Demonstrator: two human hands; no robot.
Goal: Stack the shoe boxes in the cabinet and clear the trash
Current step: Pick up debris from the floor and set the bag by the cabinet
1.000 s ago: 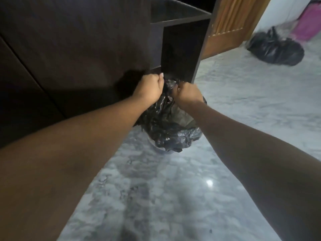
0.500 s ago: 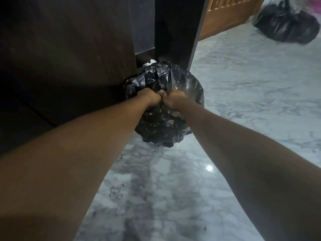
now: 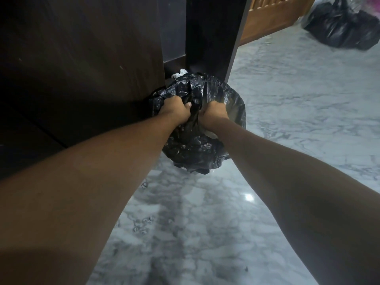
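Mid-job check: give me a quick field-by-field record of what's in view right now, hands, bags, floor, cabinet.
left hand: closed on the near bag's plastic
right hand: closed on the same bag's plastic, beside the left
near bag: black, crumpled, on the floor against the cabinet's base
white scrap: pokes out behind the near bag
cabinet: dark wood, to the left; no shoe boxes visible
far bag: black, on the floor at upper right, untouched
door: light wood, behind the cabinet
floor: grey marble, glossy
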